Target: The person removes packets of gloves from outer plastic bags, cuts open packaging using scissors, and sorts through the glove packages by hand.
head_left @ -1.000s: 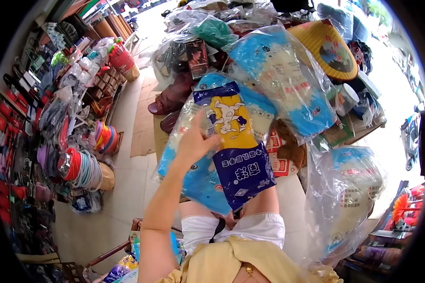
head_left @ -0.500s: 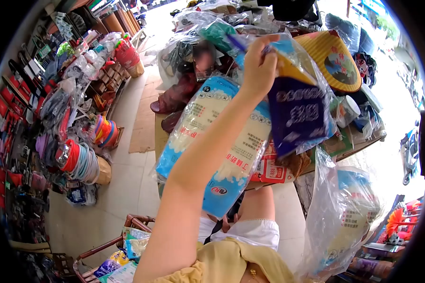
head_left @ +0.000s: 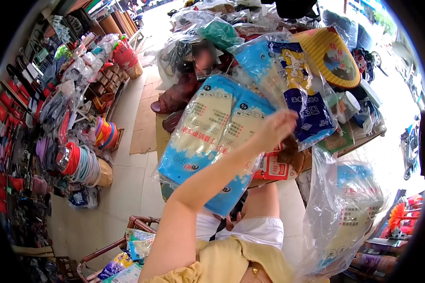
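Along the right part of the heaped table point(head_left: 363, 136), some way in from its right edge, to be found: a navy-and-yellow packet point(head_left: 310, 113), lying at a slant on a clear-wrapped blue package point(head_left: 259, 56), with the broad navy end turned toward the front edge. For handling it well, by judgement: be careful with the slippery wrapping underneath, and press with flat fingers rather than push with the tips. Move softly at the near end, so as not to make the packet slide or to fold its corner. Better also to lift the forearm a little above the left blue-and-cream package point(head_left: 200, 125) and the right blue-and-cream package point(head_left: 243, 122), both at the front edge, for not dragging them off it.

At the lower left side of the packet, the left hand point(head_left: 278, 126), with fingers bent and somewhat blurred. Cannot tell if pinched on the packet's border, only resting against it, or just beside it. From this grip, look for the packet to the right and farther up, with the straw hat point(head_left: 335, 54) near its far end. Nowhere to be seen, the right hand.
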Tool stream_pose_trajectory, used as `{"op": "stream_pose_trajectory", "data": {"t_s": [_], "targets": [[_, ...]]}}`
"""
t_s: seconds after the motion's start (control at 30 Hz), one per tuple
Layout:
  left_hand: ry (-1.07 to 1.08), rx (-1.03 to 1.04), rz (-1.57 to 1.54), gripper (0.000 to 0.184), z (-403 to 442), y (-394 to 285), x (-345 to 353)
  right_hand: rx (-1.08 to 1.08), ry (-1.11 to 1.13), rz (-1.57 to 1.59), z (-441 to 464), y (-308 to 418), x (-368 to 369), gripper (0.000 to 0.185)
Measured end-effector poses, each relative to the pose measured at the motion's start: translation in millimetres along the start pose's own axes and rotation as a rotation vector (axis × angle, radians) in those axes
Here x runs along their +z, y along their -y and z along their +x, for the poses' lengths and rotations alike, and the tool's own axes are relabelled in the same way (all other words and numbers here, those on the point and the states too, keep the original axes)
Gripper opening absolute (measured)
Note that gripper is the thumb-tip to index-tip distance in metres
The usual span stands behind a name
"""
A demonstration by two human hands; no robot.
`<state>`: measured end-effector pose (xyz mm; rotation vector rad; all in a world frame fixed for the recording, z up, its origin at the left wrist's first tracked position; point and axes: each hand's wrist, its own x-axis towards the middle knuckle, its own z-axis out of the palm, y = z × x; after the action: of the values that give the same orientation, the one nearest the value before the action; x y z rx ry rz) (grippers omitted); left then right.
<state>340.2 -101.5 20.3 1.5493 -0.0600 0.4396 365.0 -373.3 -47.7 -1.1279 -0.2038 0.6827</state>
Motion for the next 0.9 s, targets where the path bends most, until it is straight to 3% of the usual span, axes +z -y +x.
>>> {"op": "stream_pose_trajectory", "data": {"t_s": [0.13, 0.2, 0.23, 0.3, 0.33, 0.37, 0.43, 0.47, 0.53, 0.57, 0.63, 0.67, 0.73, 0.8, 0.83, 0.9], "targets": [[0.403, -0.362, -0.102, 0.031, -90.8, -38.9, 23.6, -0.046, 0.049, -0.074, -11.5, 16.6, 9.6, 0.037], [0.524, -0.364, -0.251, 0.043, -127.5, -23.0, 25.9, -0.084, 0.112, -0.129, -23.1, 33.4, 19.9, 0.037], [0.526, -0.360, -0.260, 0.043, -143.1, -17.6, 27.3, -0.107, 0.164, -0.158, -29.9, 44.0, 26.8, 0.037], [0.516, -0.441, -0.653, 0.050, -165.3, -13.0, 27.9, -0.162, 0.282, -0.219, -43.5, 65.6, 42.9, 0.037], [0.523, -0.432, -0.661, 0.050, -170.7, -22.1, 26.9, -0.192, 0.354, -0.247, -50.6, 77.0, 51.3, 0.037], [0.428, -0.375, -0.859, 0.049, -176.5, -34.6, 25.8, -0.223, 0.431, -0.269, -56.9, 86.8, 59.6, 0.037], [0.365, -0.107, -1.265, 0.045, -178.7, -31.1, 23.4, -0.279, 0.597, -0.283, -64.5, 103.9, 76.8, 0.037], [0.368, -0.101, -1.263, 0.045, -183.1, -36.3, 20.4, -0.302, 0.676, -0.277, -65.7, 108.4, 85.1, 0.037], [-0.350, -0.183, -0.978, 0.046, -192.8, -66.1, 8.2, -0.310, 0.780, -0.234, -57.5, 106.6, 99.0, 0.037], [-0.252, -0.009, -1.130, 0.048, -202.4, -54.1, -12.2, -0.267, 0.772, -0.190, -47.1, 99.4, 103.8, 0.037], [-0.253, 0.184, -1.303, 0.050, -223.1, -57.2, -44.1, -0.062, 0.471, -0.078, -12.9, 60.3, 101.5, 0.038], [-0.476, 0.161, -1.177, 0.050, -232.3, -72.8, -51.8, 0.088, 0.275, -0.027, 8.1, 33.7, 93.3, 0.041], [-0.992, 0.006, -0.697, 0.049, -252.3, -97.0, -66.2, 0.135, 0.576, 0.010, 23.3, -2.9, 104.3, 0.047], [-1.197, 0.010, -0.695, 0.047, -273.3, -103.4, -79.3, 0.519, 0.718, 0.179, 7.8, -13.0, 98.0, 0.050], [-1.239, 0.010, -0.615, 0.047, -294.7, -91.8, -91.9, 0.561, 0.739, 0.181, 1.7, -25.4, 92.4, 0.058], [-1.284, 0.001, -0.532, 0.048, -334.9, -68.6, -111.5, 0.587, 0.707, 0.158, -19.2, -44.7, 87.8, 0.053]]}}
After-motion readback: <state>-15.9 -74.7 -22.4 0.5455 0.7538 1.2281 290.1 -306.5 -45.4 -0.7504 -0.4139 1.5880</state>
